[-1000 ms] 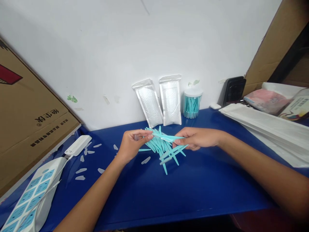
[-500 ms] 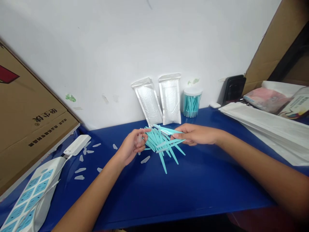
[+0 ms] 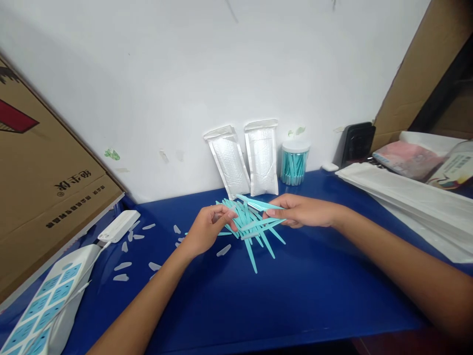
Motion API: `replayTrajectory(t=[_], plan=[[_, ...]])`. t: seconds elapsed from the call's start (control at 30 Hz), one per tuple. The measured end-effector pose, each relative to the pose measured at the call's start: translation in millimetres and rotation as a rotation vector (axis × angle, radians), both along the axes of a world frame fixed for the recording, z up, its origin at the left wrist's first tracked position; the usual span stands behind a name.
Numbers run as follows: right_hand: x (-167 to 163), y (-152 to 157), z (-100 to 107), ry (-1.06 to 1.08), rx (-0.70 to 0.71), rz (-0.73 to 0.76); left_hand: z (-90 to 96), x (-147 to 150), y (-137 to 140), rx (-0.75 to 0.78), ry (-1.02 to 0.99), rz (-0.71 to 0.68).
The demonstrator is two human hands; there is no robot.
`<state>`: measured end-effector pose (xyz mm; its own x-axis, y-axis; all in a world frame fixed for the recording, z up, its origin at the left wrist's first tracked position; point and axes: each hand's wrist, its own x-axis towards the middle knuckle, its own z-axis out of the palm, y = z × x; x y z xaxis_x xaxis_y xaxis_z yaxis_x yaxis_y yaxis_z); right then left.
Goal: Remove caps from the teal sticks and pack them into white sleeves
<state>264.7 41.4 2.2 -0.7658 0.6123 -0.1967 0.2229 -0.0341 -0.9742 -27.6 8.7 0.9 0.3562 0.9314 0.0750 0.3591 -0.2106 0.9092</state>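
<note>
My right hand (image 3: pixel 291 209) grips several turquoise eyebrow razors (image 3: pixel 266 222), which fan out leftward from its fingers. One upper razor shows a shiny metal blade. My left hand (image 3: pixel 212 227) is closed in a pinch at the tip of one of these razors; the fingers cover most of that end. Under and between both hands lies a loose pile of turquoise razors (image 3: pixel 253 256) on the blue table. Small translucent blade caps (image 3: pixel 223 250) are scattered left of the pile, some partly behind my left hand.
Two silvery padded pouches (image 3: pixel 263 162) lean on the wall beside a lidded jar of razors (image 3: pixel 293 165). A power strip (image 3: pixel 55 296) and white adapter (image 3: pixel 118 227) lie left, near a cardboard box (image 3: pixel 55 172). Flat white packets (image 3: pixel 406 197) lie at right.
My left hand has moved right, and its extended index finger has bent into a pinch at a razor tip. My right hand keeps its hold on the razors. The camera view has tilted slightly.
</note>
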Motion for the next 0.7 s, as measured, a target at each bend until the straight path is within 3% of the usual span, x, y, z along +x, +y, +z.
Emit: replayTrajectory(t=[0.13, 0.4, 0.7], plan=[[-1.3, -2.1, 2.7, -0.037, 0.073, 0.036, 0.9, 0.5, -0.5, 0.091, 0.044, -0.018], [-0.2, -0.8, -0.6, -0.044, 0.189, 0.11, 1.9, 3.1, -4.8, -0.028, -0.041, -0.078], [1.9, -1.5, 3.0, -0.074, 0.206, 0.092, 3.7, 4.7, -4.7, -0.025, -0.011, -0.046]])
